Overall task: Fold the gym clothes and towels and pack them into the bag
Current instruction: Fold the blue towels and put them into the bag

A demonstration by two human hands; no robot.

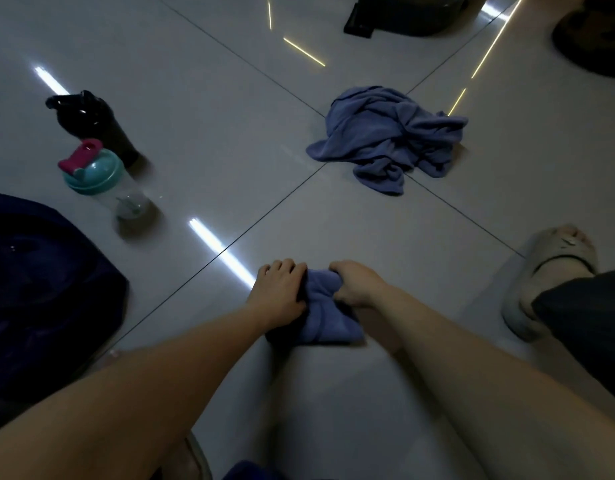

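Forearms out, left hand and right hand on the small blue towel, floor, just ahead.
Each grip clamped on a towel end, bundle lumpy. Flatten, square edges, then fold; crumpled blue cloth waits well beyond.

Room in a home: glossy grey floor tiles are reflecting ceiling light strips; a black shaker bottle and a teal-lidded shaker bottle are standing at 10 o'clock; a slippered foot is resting at 3 o'clock.
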